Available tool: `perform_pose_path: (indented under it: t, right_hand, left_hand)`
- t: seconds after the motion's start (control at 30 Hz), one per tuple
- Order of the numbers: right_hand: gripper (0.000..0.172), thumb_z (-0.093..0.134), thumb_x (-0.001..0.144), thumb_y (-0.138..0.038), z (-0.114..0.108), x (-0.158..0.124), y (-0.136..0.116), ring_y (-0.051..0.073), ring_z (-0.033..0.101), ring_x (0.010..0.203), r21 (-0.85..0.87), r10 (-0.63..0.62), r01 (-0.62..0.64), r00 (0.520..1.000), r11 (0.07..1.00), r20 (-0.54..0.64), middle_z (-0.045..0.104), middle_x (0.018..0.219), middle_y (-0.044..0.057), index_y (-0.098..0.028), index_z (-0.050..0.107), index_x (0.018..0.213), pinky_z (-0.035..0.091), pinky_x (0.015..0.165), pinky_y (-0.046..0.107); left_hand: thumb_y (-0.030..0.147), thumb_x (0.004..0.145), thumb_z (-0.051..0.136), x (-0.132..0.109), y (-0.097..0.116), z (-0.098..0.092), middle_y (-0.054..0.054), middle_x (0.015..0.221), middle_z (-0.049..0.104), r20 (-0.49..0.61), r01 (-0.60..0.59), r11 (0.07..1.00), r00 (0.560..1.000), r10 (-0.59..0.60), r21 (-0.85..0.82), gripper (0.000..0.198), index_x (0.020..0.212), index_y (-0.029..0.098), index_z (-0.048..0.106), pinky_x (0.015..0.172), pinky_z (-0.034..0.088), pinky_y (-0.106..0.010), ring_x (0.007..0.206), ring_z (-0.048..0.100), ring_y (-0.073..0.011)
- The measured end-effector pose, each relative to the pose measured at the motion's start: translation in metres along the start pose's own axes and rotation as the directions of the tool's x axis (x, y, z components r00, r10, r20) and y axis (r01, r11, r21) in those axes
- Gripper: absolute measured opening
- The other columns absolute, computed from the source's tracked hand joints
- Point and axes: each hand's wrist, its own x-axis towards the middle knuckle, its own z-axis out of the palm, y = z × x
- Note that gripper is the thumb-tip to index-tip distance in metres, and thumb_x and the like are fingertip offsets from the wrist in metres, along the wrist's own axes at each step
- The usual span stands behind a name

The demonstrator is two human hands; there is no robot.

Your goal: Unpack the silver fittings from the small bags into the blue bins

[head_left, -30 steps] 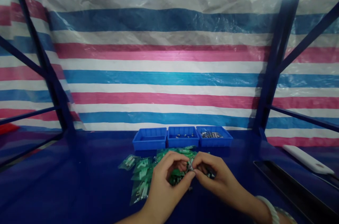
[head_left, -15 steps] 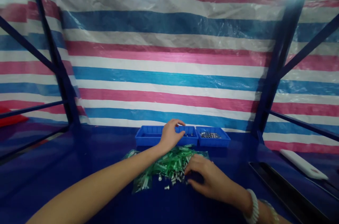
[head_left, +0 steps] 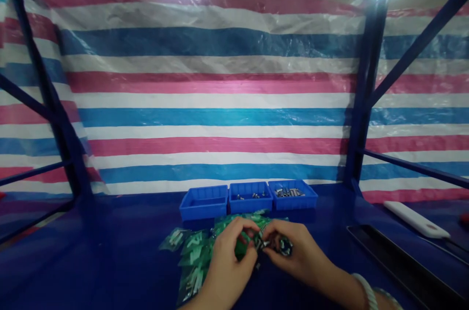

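My left hand (head_left: 232,256) is closed, thumb and fingers bent together at the right side of a pile of green-tinted clear plastic bags (head_left: 196,251). What its fingertips pinch is too small to make out. Close against it, my right hand (head_left: 298,246) is curled around small shiny metal parts (head_left: 286,245), some of which show between the thumb and fingers. White and silvery pieces show through several of the bags. Both hands hide the middle and right of the pile.
Behind the pile stand three blue bins in a row: a left bin (head_left: 203,210), a middle bin (head_left: 250,205) with a few metal pieces, and a right bin (head_left: 293,200) with several metal pieces. A black flat device (head_left: 395,261) and a white bar (head_left: 415,219) lie to the right.
My left hand has come back from above the bins to meet my right hand at the pile. Loose metal parts by my right hand are now gathered in it. The view has shifted.
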Motion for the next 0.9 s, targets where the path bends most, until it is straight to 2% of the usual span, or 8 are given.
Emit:
perform_pose_path:
  t: [0.13, 0.23, 0.3, 0.4, 0.5, 0.67, 0.77, 0.9]
  right_hand:
    - [0.009, 0.062, 0.075, -0.012, 0.000, -0.002, -0.003, 0.012, 0.061, 0.059, 0.048, -0.016, 0.019, 0.998, 0.999, -0.057, 0.065, 0.069, -0.002, -0.019, 0.059, 0.079, 0.048, 0.057, 0.020]
    - [0.007, 0.063, 0.078, -0.013, 0.001, -0.004, -0.004, 0.012, 0.061, 0.060, 0.044, -0.030, 0.033, 0.997, 0.998, -0.075, 0.066, 0.069, -0.001, -0.020, 0.060, 0.077, 0.049, 0.059, 0.020]
    - [0.007, 0.063, 0.078, -0.012, 0.000, -0.004, -0.004, 0.012, 0.061, 0.060, 0.044, -0.036, 0.039, 0.996, 0.998, -0.083, 0.066, 0.069, -0.001, -0.019, 0.061, 0.078, 0.049, 0.058, 0.020]
    - [0.009, 0.061, 0.080, -0.011, -0.002, -0.004, -0.005, 0.013, 0.063, 0.064, 0.037, -0.051, 0.054, 0.997, 0.998, -0.062, 0.068, 0.073, 0.000, -0.020, 0.063, 0.082, 0.050, 0.061, 0.021]
    - [0.014, 0.058, 0.084, -0.010, -0.004, -0.004, -0.005, 0.014, 0.065, 0.071, 0.027, -0.084, 0.085, 0.996, 0.996, -0.038, 0.069, 0.080, 0.001, -0.021, 0.064, 0.090, 0.051, 0.065, 0.023]
    - [0.020, 0.051, 0.091, -0.011, -0.008, -0.006, -0.006, 0.016, 0.062, 0.075, -0.129, -0.298, 0.291, 0.954, 0.948, -0.035, 0.067, 0.083, 0.004, -0.023, 0.065, 0.098, 0.051, 0.066, 0.027]
    - [0.019, 0.055, 0.089, -0.012, -0.010, -0.007, -0.008, 0.017, 0.060, 0.076, -0.220, -0.356, 0.329, 0.929, 0.918, -0.100, 0.064, 0.086, 0.006, -0.024, 0.066, 0.098, 0.050, 0.063, 0.028]
    - [0.009, 0.061, 0.087, -0.019, -0.008, -0.006, -0.007, 0.018, 0.060, 0.076, -0.161, -0.311, 0.280, 0.924, 0.946, -0.221, 0.062, 0.083, 0.005, -0.023, 0.067, 0.092, 0.051, 0.063, 0.029]
  left_hand:
    - [0.025, 0.080, 0.060, -0.005, 0.004, 0.005, -0.002, 0.078, 0.065, 0.093, 0.254, 0.926, 0.967, -0.238, -0.279, 0.011, 0.089, 0.020, 0.059, 0.062, 0.046, -0.025, 0.069, 0.062, -0.0158]
    - [0.029, 0.078, 0.066, -0.007, 0.003, 0.006, 0.002, 0.065, 0.062, 0.161, 0.356, 0.855, 0.934, -0.318, -0.378, 0.014, 0.084, 0.019, 0.061, 0.057, 0.042, -0.022, 0.062, 0.060, -0.0132]
    - [0.029, 0.075, 0.070, -0.007, 0.002, 0.005, 0.003, 0.065, 0.062, 0.184, 0.389, 0.822, 0.921, -0.343, -0.416, 0.015, 0.084, 0.018, 0.062, 0.058, 0.041, -0.020, 0.062, 0.059, -0.0122]
    - [0.029, 0.074, 0.072, -0.007, 0.000, 0.004, 0.001, 0.074, 0.066, 0.178, 0.402, 0.786, 0.915, -0.362, -0.470, 0.017, 0.085, 0.019, 0.065, 0.063, 0.044, -0.021, 0.069, 0.062, -0.0127]
    - [0.032, 0.075, 0.072, -0.007, -0.002, 0.005, 0.001, 0.075, 0.067, 0.158, 0.405, 0.763, 0.912, -0.379, -0.504, 0.017, 0.086, 0.020, 0.066, 0.068, 0.046, -0.022, 0.072, 0.062, -0.0133]
    - [0.039, 0.076, 0.071, -0.012, -0.008, 0.011, -0.001, 0.076, 0.068, 0.200, 0.409, 0.708, 0.910, -0.363, -0.575, 0.023, 0.089, 0.020, 0.068, 0.074, 0.050, -0.027, 0.074, 0.064, -0.0153]
    - [0.044, 0.076, 0.070, -0.015, -0.006, 0.013, -0.004, 0.084, 0.069, 0.187, 0.377, 0.706, 0.924, -0.335, -0.599, 0.030, 0.095, 0.021, 0.067, 0.079, 0.052, -0.031, 0.080, 0.065, -0.0180]
    - [0.034, 0.071, 0.076, -0.017, 0.001, 0.012, -0.006, 0.088, 0.068, 0.119, 0.305, 0.787, 0.951, -0.287, -0.537, 0.029, 0.095, 0.021, 0.065, 0.077, 0.053, -0.029, 0.082, 0.066, -0.0190]
